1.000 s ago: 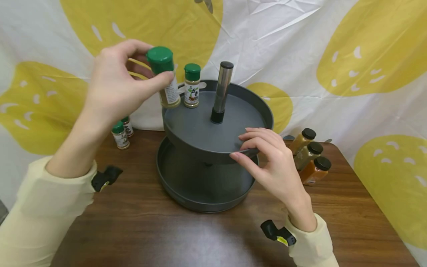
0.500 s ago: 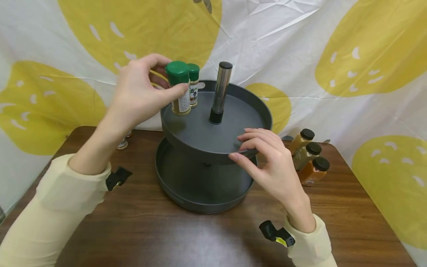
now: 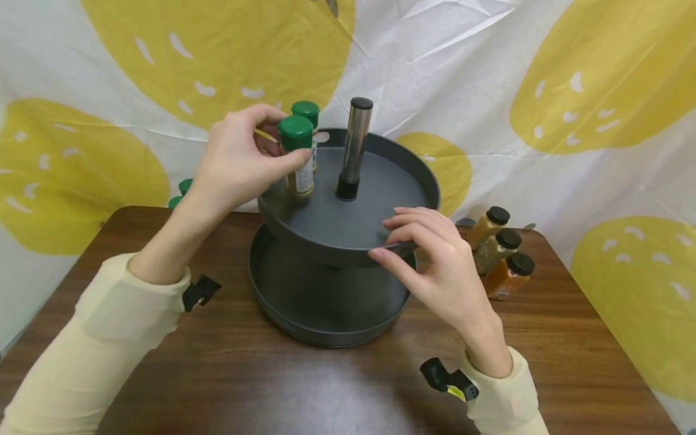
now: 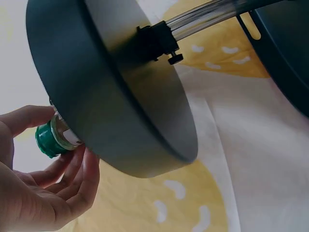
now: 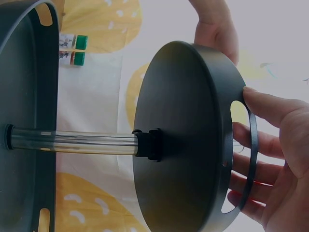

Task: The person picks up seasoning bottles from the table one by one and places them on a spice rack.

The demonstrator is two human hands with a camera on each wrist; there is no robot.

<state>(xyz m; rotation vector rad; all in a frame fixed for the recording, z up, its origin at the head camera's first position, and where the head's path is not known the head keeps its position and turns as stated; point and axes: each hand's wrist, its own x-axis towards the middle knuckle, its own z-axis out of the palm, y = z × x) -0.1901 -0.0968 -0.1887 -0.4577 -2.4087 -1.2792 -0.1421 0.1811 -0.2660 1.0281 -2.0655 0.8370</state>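
My left hand [image 3: 234,158] pinches a small green-capped spice jar [image 3: 302,180] between thumb and fingers. It stands upright at the left part of the upper round tray [image 3: 375,223], its base right at the tray floor. A second green-capped jar [image 3: 306,110] is just behind, partly covered by the first. In the left wrist view, the held jar's cap [image 4: 47,140] shows beside the tray wall, which hides the rest. My right hand [image 3: 443,266] holds the same tray's front right rim, thumb outside and fingers inside, at a handle slot visible in the right wrist view.
Below is a wider lower tray [image 3: 326,308], joined by a metal post [image 3: 357,142]. Three black-capped spice bottles, one orange [image 3: 508,277], stand at the right on the wooden table [image 3: 244,374]. Two green-capped jars [image 5: 72,50] are at the left. A patterned cloth hangs behind.
My left hand has carried the jar rightward and down, from over the tray's left rim to close on its floor. The right hand keeps its place on the rim.
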